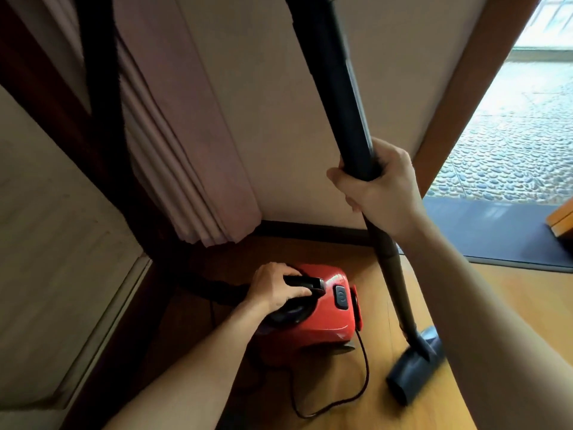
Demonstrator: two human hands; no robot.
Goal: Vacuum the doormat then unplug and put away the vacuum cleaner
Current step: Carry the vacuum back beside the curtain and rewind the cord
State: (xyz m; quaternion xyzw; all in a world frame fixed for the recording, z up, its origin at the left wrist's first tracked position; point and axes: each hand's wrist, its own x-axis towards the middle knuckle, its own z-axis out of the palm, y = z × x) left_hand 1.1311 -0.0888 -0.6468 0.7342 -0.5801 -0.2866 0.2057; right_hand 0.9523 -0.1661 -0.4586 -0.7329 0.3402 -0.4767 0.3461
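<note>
A glossy red vacuum cleaner with a rounded plastic shell sits on the wooden floor near the wall corner. The left hand grasps its black carry handle; the right hand grasps the matte black wand. A thin black cord loops beside it.

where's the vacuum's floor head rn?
Head view, lower right: the floor head is down at the wooden floor, right of the red vacuum body, below the right hand gripping the wand.
</note>
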